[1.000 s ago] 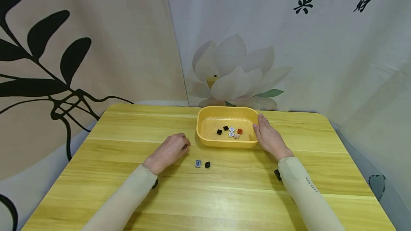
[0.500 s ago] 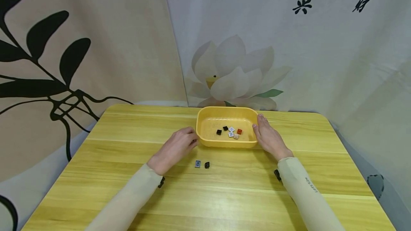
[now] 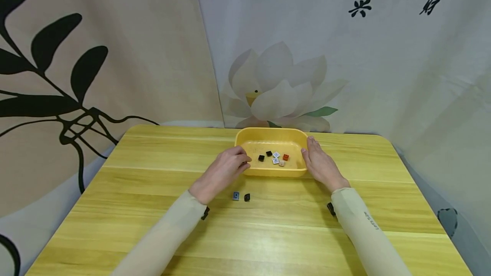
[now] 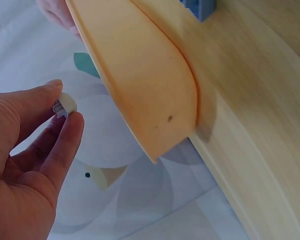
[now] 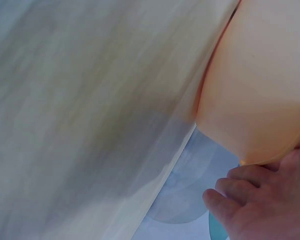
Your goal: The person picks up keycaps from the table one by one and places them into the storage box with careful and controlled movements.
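Note:
My left hand (image 3: 224, 168) is over the left rim of the yellow tray (image 3: 276, 173). In the left wrist view, its thumb and finger pinch a small white building block (image 4: 66, 104) with a rounded top and ridged grey side. Fingers hide that block in the head view. Against the tray's right wall rests my right hand (image 3: 324, 163), its fingers straight along the outside. Inside the tray lie several small pieces: black ones (image 3: 261, 158), white ones (image 3: 275, 161), a pale one (image 3: 281, 163) and an orange-red one (image 3: 285, 157).
On the wooden table (image 3: 291, 233), in front of the tray, lie a blue-grey block (image 3: 235, 196) and a black block (image 3: 247, 197), a little apart. A printed cloth (image 3: 161, 54) hangs behind the table's far edge.
My left hand has moved right and slightly up from the bare table to above the tray's left rim, carrying the white block. The right hand has stayed at the tray's right wall.

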`<move>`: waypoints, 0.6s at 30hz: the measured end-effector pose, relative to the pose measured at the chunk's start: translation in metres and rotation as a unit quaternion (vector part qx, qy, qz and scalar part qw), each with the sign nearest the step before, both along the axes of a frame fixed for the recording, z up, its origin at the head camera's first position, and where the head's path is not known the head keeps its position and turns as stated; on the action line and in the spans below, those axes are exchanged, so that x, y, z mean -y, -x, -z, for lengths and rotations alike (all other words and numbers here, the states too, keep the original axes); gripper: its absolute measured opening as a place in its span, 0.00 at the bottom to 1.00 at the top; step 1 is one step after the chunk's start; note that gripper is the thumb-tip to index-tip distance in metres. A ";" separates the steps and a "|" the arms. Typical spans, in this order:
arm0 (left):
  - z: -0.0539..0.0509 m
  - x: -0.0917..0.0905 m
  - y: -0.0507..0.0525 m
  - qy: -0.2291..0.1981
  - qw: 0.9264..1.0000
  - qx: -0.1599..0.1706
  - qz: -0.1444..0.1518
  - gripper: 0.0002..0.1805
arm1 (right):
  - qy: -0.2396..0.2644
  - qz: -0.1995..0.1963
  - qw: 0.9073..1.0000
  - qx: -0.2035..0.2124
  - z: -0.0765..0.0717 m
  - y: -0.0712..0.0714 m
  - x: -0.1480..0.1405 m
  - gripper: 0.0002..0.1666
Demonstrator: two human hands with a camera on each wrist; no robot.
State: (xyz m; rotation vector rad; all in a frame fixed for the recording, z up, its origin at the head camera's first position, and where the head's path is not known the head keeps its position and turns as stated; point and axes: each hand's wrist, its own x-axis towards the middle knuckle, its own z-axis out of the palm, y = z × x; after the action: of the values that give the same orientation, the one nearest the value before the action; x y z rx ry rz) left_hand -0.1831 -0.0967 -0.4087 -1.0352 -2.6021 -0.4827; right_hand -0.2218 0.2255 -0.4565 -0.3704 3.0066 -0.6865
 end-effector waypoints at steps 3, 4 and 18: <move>-0.001 -0.004 0.002 -0.008 1.000 -0.002 0.005 0.06 | -0.003 -0.001 1.000 0.000 -0.001 0.000 0.000 0.38; -0.001 -0.006 0.003 -0.012 1.000 -0.002 0.006 0.06 | -0.003 -0.001 1.000 0.001 -0.002 0.000 0.000 0.38; 0.000 -0.033 0.021 -0.041 0.999 0.017 0.017 0.06 | -0.005 0.000 1.000 -0.002 0.000 0.000 0.000 0.39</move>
State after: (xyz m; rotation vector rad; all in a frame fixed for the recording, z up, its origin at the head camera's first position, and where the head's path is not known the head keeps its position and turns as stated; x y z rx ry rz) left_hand -0.2045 -0.0632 -0.4091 -1.0546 -2.5755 -0.6149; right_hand -0.2218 0.2251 -0.4565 -0.3700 3.0121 -0.6722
